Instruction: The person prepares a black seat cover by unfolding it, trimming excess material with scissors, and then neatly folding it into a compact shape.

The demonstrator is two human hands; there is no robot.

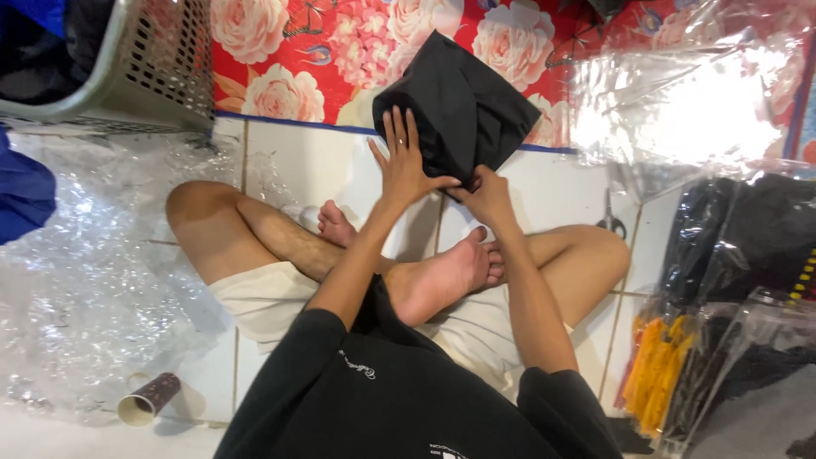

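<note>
The black folded garment lies on the tiled floor, mid-fold I'd say, left hand spread flat on it, right hand pinching its near edge, which seems next to tuck

Looks like a home used for packing clothes: white tiled floor, flowery red mat, laundry basket, heaps of clear plastic bags, bubble wrap.
</note>
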